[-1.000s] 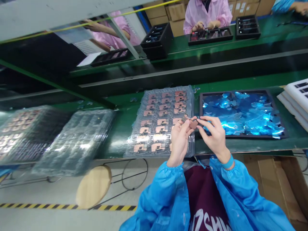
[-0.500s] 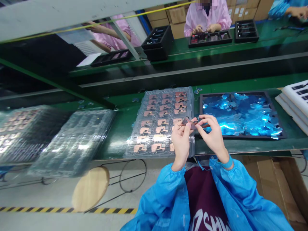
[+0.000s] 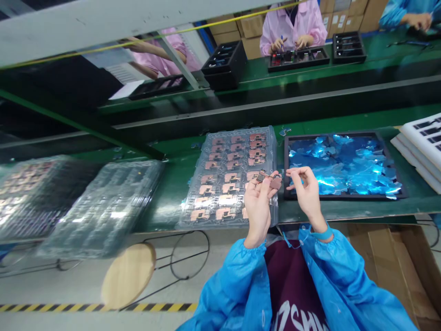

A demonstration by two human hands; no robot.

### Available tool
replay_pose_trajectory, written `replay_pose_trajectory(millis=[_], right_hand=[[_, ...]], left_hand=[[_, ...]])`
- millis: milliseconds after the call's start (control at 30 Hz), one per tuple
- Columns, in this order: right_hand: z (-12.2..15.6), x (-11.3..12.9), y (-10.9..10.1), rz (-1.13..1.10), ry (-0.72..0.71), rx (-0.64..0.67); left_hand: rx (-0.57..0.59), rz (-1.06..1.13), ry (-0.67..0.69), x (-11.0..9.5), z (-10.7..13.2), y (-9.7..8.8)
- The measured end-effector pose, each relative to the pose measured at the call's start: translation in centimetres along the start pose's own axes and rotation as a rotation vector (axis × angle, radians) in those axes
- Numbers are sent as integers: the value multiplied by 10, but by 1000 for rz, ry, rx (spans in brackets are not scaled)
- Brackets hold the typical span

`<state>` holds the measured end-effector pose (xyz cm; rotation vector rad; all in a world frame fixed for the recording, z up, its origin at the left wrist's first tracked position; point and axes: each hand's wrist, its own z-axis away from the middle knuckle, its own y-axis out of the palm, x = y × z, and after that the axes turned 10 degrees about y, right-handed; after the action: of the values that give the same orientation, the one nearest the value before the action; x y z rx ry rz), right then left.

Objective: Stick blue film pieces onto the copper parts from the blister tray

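My left hand (image 3: 257, 207) is closed on a small copper-coloured circuit board (image 3: 274, 182), held flat over the right edge of a clear plastic tray (image 3: 214, 174). Similar boards (image 3: 230, 188) sit in rows in that tray. A short gap separates the board from my right hand (image 3: 306, 191), whose thumb and forefinger are pinched together near the black tray's left edge. Whatever those fingertips hold, if anything, is too small to make out. Crumpled pieces of shiny blue film (image 3: 341, 161) fill the black tray (image 3: 286, 184).
Further left are stacked clear trays (image 3: 113, 197) and another stack holding boards (image 3: 24, 188). White foam sheets (image 3: 425, 138) lie at the right. Across the bench a person in pink (image 3: 292, 32) works at a black tray (image 3: 299, 63). A wooden stool (image 3: 129, 276) stands below.
My right hand has drawn away from the board to the right, fingers still pinched. The board stays in my left hand and now shows more of its face.
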<state>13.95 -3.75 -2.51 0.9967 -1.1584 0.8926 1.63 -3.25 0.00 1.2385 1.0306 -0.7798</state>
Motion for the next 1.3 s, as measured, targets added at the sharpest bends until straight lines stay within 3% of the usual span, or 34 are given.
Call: replay_pose_trajectory(millis=[167,333,467,533,633,733,967,1300], right_hand=[[1,2,0,165,-70,46],[-2,-1,-6,110,-11,44],[-3,0,-18,128,-25,20],[-4,0,-23,162,-43,-4],[-5,-2,-31,200,-55,-21],[-7,-6,-36,226,-62,-4],[-13,-13,-43,243,-54,-8],[-19,-18,-41,245,-42,23]], left_hand=[[2,16,-29,1,6,0],[59,-102,-13,-10,3,-5],[144,-367,179,-29,-48,-27],[252,-576,273,-34,-83,-41],[439,-819,307,-31,-127,-55],[528,-941,329,-21,-151,-58],[624,-1199,532,-9,-163,-61],[691,-1239,573,-8,-175,-63]])
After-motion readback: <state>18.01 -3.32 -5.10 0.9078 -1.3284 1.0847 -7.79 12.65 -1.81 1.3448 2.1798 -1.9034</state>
